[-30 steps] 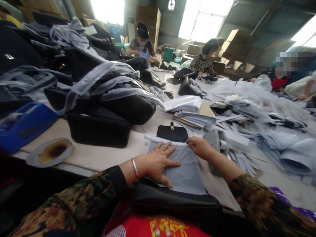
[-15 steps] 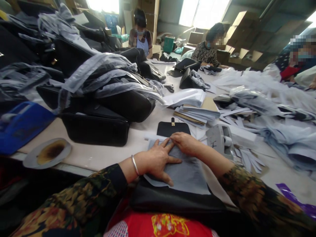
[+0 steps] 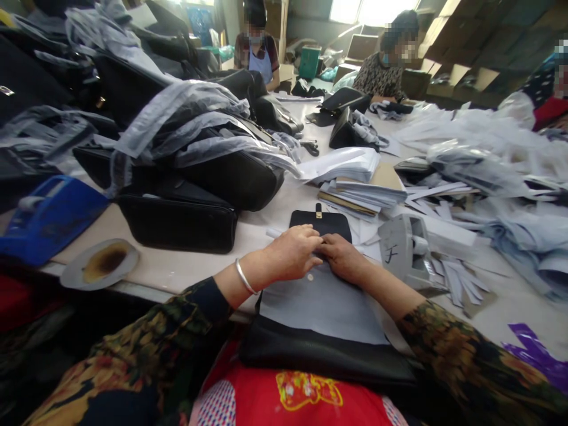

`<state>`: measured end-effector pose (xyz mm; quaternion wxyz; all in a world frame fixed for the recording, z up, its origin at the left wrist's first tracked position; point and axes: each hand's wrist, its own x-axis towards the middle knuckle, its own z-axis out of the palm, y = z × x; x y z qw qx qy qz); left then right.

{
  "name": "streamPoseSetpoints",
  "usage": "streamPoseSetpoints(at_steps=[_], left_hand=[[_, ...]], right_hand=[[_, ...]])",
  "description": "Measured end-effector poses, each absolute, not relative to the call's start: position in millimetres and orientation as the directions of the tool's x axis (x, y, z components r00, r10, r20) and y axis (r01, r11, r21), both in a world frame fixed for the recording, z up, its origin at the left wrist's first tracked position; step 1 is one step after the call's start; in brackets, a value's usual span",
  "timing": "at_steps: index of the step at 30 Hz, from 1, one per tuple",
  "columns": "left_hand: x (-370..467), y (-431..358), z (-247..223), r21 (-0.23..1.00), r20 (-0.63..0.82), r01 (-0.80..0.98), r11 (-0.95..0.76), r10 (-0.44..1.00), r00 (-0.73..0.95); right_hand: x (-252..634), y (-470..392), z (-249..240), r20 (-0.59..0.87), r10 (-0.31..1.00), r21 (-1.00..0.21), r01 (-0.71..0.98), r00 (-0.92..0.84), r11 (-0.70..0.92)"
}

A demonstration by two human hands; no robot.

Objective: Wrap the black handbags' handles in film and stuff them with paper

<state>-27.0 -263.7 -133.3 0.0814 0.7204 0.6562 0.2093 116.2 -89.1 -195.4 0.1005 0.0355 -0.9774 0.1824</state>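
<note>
A black handbag (image 3: 323, 358) lies at the table's front edge against my lap, with a thin grey sheet (image 3: 323, 307) spread smooth over it. Its flap (image 3: 339, 225) with a small gold clasp is folded out away from me. My left hand (image 3: 295, 253), a silver bangle at its wrist, is closed over the sheet's far end, its fingertips meeting those of my right hand; what they pinch is hidden. Curled fingers of my right hand (image 3: 341, 254) grip the sheet's far edge beside the flap. A small round pale spot shows on the sheet just below the hands.
Black bags with wrapped straps (image 3: 177, 219) are heaped to the left, near a blue holder (image 3: 57, 213) and a stained dish (image 3: 71, 275). Stacked papers (image 3: 346, 163), a grey tape dispenser (image 3: 402, 248) and plastic wrapping (image 3: 470, 168) lie ahead and right. Several people work across the table.
My left hand has drawn its spread fingers together and moved up to meet the right hand. The sheet now lies flatter, more of it uncovered. The view has tilted slightly down.
</note>
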Motion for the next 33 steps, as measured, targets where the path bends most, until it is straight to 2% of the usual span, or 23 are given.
streamPoseSetpoints(at_steps=[3,6,10,13,16,20,25,33], left_hand=[[-26.0,-256.8,-162.2,0.371,0.079,0.924,-0.095,0.994,0.071],[-26.2,-258.7,-180.9,0.368,0.030,0.927,-0.077,0.997,0.071],[-25.7,-260.0,-182.2,0.318,0.004,0.943,-0.100,0.995,0.104],[-23.3,-258.2,-178.0,0.258,-0.022,0.961,-0.095,0.994,0.104],[-21.4,-256.5,-174.3,0.228,-0.086,0.970,-0.080,0.991,0.102],[-20.8,-256.3,-170.8,0.242,-0.127,0.968,-0.072,0.986,0.105],[-20.2,-258.5,-171.2,0.249,-0.113,0.966,-0.063,0.989,0.094],[-18.6,-259.7,-171.0,0.229,-0.082,0.971,-0.067,0.993,0.088]], right_hand=[[119.0,-89.7,-195.8,0.211,-0.016,-0.364,-0.094,-0.977,0.927],[126.3,-92.4,-192.8,0.183,0.016,-0.330,-0.046,-0.983,0.943],[140.1,-101.9,-184.7,0.095,0.090,-0.217,0.068,-0.991,0.974],[149.0,-104.1,-181.0,0.071,0.129,-0.187,0.114,-0.989,0.976],[154.2,-91.1,-178.9,0.058,0.183,-0.260,0.162,-0.981,0.952],[156.6,-61.0,-175.0,-0.034,0.235,-0.357,0.231,-0.971,0.905],[153.1,-43.0,-171.6,-0.094,0.240,-0.383,0.258,-0.966,0.887],[147.8,-28.7,-162.6,-0.183,0.173,-0.384,0.233,-0.968,0.894]])
